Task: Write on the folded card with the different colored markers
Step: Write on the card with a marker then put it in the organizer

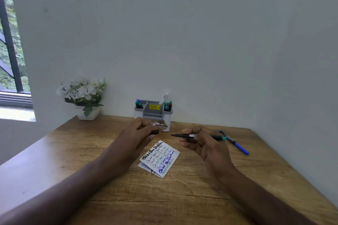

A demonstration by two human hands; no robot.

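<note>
Head view gives us both forearms reaching in from the bottom corners over the wooden table (192,197). Our right hand (199,144) curls its fingers round a black marker (182,135), which lies nearly level with its bare tip pointing left and a teal end sticking out to the right. Our left hand (140,131) is turned knuckles-up, fingers bent over a small dark piece (154,132) that looks like the marker's cap, though we cannot tell for sure. Between and just below the two hands the folded card (160,159) lies flat on the table, tilted, covered with lines of black, green and blue writing. A blue marker (235,143) lies on the table to the right of the right hand. Behind the hands, against the wall, a grey organiser (153,113) holds more markers, and a white pot of white flowers (83,97) sits left of it.
</note>
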